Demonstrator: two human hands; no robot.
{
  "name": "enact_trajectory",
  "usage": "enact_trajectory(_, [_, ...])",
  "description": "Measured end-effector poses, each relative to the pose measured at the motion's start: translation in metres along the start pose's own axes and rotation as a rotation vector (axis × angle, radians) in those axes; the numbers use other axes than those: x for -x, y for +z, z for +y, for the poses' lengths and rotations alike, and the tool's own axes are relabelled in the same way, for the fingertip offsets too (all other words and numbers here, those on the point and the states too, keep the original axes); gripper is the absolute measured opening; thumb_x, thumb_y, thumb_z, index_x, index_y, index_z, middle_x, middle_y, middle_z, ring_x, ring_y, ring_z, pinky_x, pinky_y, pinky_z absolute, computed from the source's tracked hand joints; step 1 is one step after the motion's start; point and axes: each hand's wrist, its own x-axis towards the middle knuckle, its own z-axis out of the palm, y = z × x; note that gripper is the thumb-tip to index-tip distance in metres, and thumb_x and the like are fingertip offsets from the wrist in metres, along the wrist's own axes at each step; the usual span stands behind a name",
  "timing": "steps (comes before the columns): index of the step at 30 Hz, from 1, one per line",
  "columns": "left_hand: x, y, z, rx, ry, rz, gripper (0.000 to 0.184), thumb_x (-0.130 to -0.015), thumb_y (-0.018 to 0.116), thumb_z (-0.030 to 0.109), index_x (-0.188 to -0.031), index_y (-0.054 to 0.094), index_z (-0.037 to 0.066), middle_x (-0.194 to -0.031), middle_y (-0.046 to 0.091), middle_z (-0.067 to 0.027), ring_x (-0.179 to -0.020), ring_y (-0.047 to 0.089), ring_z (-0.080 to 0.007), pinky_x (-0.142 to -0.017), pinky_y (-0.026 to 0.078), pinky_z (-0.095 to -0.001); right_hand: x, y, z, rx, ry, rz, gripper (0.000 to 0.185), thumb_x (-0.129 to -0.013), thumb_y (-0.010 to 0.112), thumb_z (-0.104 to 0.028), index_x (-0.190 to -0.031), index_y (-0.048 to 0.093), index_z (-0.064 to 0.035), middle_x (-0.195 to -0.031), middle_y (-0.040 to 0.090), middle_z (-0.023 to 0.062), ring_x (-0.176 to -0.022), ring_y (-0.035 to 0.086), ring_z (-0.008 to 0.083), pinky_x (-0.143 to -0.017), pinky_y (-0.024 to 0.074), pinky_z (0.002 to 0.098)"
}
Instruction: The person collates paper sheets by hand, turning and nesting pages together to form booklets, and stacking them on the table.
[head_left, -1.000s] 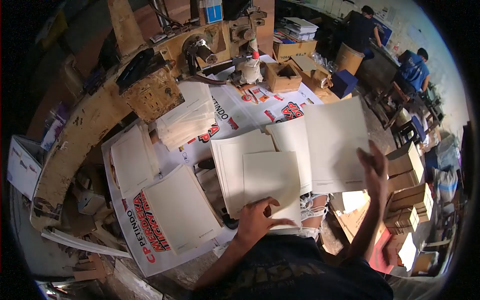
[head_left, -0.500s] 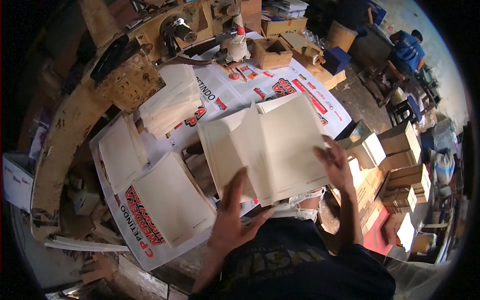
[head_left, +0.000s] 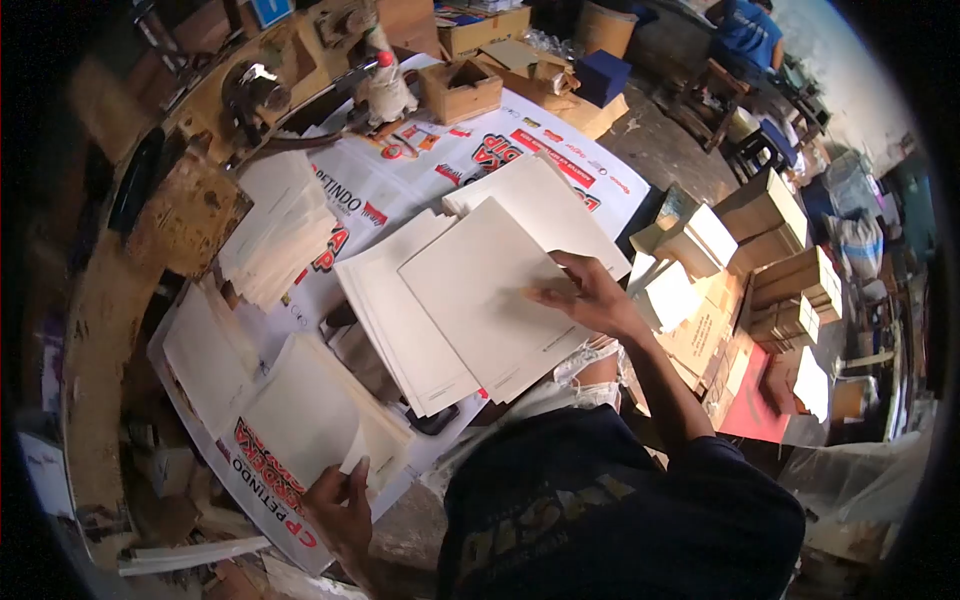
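My left hand (head_left: 342, 497) is at the near corner of the lower-left stack of cream paper (head_left: 305, 410). Its fingers and thumb pinch a sheet whose corner is lifted and curled. My right hand (head_left: 590, 297) is over the right side of a cream sheet (head_left: 487, 290), fingers apart; whether it presses on the paper I cannot tell. That sheet lies askew on a layered pile (head_left: 385, 270) in front of me, with small print along its near edge. Behind it is another pile of cream paper (head_left: 535, 200).
More paper stacks lie at left (head_left: 205, 355) and upper left (head_left: 280, 225). A metal machine (head_left: 255, 90) borders the table's far left. A wooden box (head_left: 460, 90) sits at the back. Tied bundles (head_left: 795, 285) stand at right. Another person (head_left: 750, 35) sits far back.
My left hand has moved left from the central pile to the lower-left stack and lifted a sheet corner. My right hand has moved inward over the top sheet, which now lies flat. The view has shifted.
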Motion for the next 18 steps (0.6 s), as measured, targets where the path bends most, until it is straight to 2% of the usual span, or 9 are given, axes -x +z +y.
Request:
enact_trajectory(2, [0.005, 0.006, -0.012, 0.319, -0.013, 0.206, 0.021, -0.078, 0.077, 0.011, -0.086, 0.069, -0.007, -0.074, 0.070, -0.0109, -0.062, 0.065, -0.0166, -0.062, 0.051, -0.0276, -0.011, 0.016, 0.033, -0.251, -0.220, 0.171, 0.067, -0.081, 0.078, -0.030, -0.133, 0.047, -0.0021, -0.110, 0.065, 0.0123, -0.095, 0.064, 0.0182, -0.086, 0.0514, 0.0309])
enact_trajectory(3, [0.003, 0.007, -0.026, 0.315, 0.050, 0.234, 0.020, -0.079, 0.076, 0.010, -0.086, 0.068, -0.007, -0.073, 0.070, -0.0108, -0.060, 0.063, -0.0131, -0.058, 0.050, -0.0257, -0.025, 0.019, 0.060, -0.558, -0.380, 0.022, 0.069, -0.084, 0.074, -0.015, -0.139, 0.035, -0.0012, -0.116, 0.063, 0.0154, -0.101, 0.063, 0.0195, -0.089, 0.0514, 0.0324])
enact_trajectory(6, [0.015, 0.008, -0.051, 0.494, 0.004, 0.297, 0.020, -0.083, 0.074, 0.011, -0.081, 0.067, -0.008, -0.068, 0.067, -0.0092, -0.060, 0.062, -0.0104, -0.056, 0.052, -0.0262, -0.016, 0.024, 0.020, -0.812, -0.135, -0.002, 0.061, -0.089, 0.065, -0.010, -0.141, 0.034, -0.0034, -0.118, 0.062, 0.0182, -0.105, 0.062, 0.0248, -0.091, 0.0513, 0.0357])
enact_trajectory(8, [0.020, 0.002, -0.036, 0.403, -0.150, 0.404, 0.026, -0.088, 0.069, 0.019, -0.093, 0.067, -0.007, -0.074, 0.067, -0.0097, -0.063, 0.062, -0.0110, -0.056, 0.053, -0.0268, -0.003, 0.022, -0.019, -0.613, -0.191, -0.116, 0.057, -0.091, 0.062, -0.011, -0.141, 0.035, -0.0040, -0.122, 0.059, 0.0198, -0.109, 0.060, 0.0273, -0.093, 0.0506, 0.0373])
enact_trajectory(10, [0.025, 0.016, -0.056, 0.856, -0.196, 0.746, 0.029, -0.092, 0.063, 0.022, -0.103, 0.065, -0.005, -0.087, 0.067, -0.0125, -0.073, 0.064, -0.0157, -0.063, 0.054, -0.0312, -0.001, 0.056, 0.002, -0.713, -0.465, -0.044, 0.054, -0.091, 0.060, -0.010, -0.140, 0.037, -0.0044, -0.125, 0.057, 0.0199, -0.110, 0.060, 0.0263, -0.095, 0.0502, 0.0380])
enact_trajectory(12, [0.023, 0.019, -0.051, 1.440, -0.106, 1.087, 0.031, -0.096, 0.056, 0.024, -0.109, 0.063, -0.003, -0.100, 0.066, -0.0144, -0.081, 0.065, -0.0218, -0.071, 0.055, -0.0372, 0.000, 0.082, -0.005, -0.656, -0.467, -0.111, 0.054, -0.092, 0.059, -0.014, -0.140, 0.036, -0.0030, -0.129, 0.053, 0.0195, -0.114, 0.055, 0.0264, -0.098, 0.0465, 0.0384])
enact_trajectory(14, [0.032, -0.008, -0.030, 0.104, 0.323, 0.529, 0.036, -0.094, 0.055, 0.027, -0.116, 0.057, -0.002, -0.110, 0.063, -0.0152, -0.094, 0.064, -0.0280, -0.081, 0.055, -0.0432, 0.005, 0.133, -0.010, -0.556, -0.535, -0.300, 0.055, -0.093, 0.057, -0.019, -0.141, 0.034, -0.0017, -0.133, 0.049, 0.0191, -0.119, 0.051, 0.0265, -0.100, 0.0428, 0.0388])
enact_trajectory(17, [0.007, 0.027, -0.033, -0.025, 0.327, 0.638, 0.036, -0.093, 0.056, 0.025, -0.117, 0.056, -0.002, -0.110, 0.063, -0.0159, -0.095, 0.063, -0.0277, -0.081, 0.054, -0.0426, 0.008, 0.250, -0.001, -0.448, -0.778, -0.503, 0.058, -0.095, 0.055, -0.025, -0.142, 0.032, 0.0004, -0.139, 0.044, 0.0185, -0.126, 0.044, 0.0266, -0.105, 0.0372, 0.0393])
enact_trajectory(18, [-0.003, 0.037, -0.040, 0.020, 0.307, 0.658, 0.036, -0.093, 0.057, 0.024, -0.118, 0.055, -0.002, -0.110, 0.063, -0.0161, -0.095, 0.063, -0.0276, -0.081, 0.054, -0.0424, -0.020, 0.351, 0.030, -0.392, -0.995, -0.278, 0.059, -0.095, 0.054, -0.027, -0.142, 0.032, 0.0010, -0.141, 0.042, 0.0183, -0.128, 0.042, 0.0266, -0.106, 0.0353, 0.0395])
